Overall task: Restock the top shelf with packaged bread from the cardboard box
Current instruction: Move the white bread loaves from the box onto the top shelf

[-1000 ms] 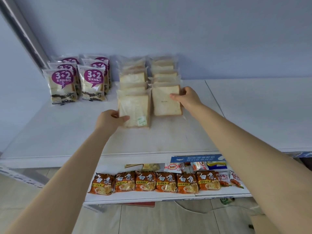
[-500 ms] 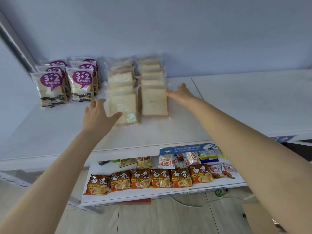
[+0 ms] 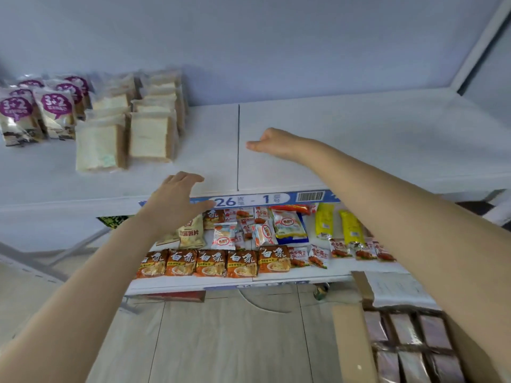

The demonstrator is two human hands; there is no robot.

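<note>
In the head view, the left hand (image 3: 177, 201) is hovering at the centre of the frame over the front edge of the top shelf (image 3: 345, 134), fingers spread wide and holding nothing. The right hand (image 3: 272, 142) is hanging above the shelf just right of centre, fingers loosely curled, gripping nothing. The bread packs (image 3: 124, 131) are standing in two rows at the upper left, well apart from both hands, beside purple-labelled packs (image 3: 36, 111). The cardboard box (image 3: 351, 341) is sitting at the lower right with wrapped packs (image 3: 409, 335) inside. Noodle packets (image 3: 213, 262) are lining the lower shelf (image 3: 359, 268).
</note>
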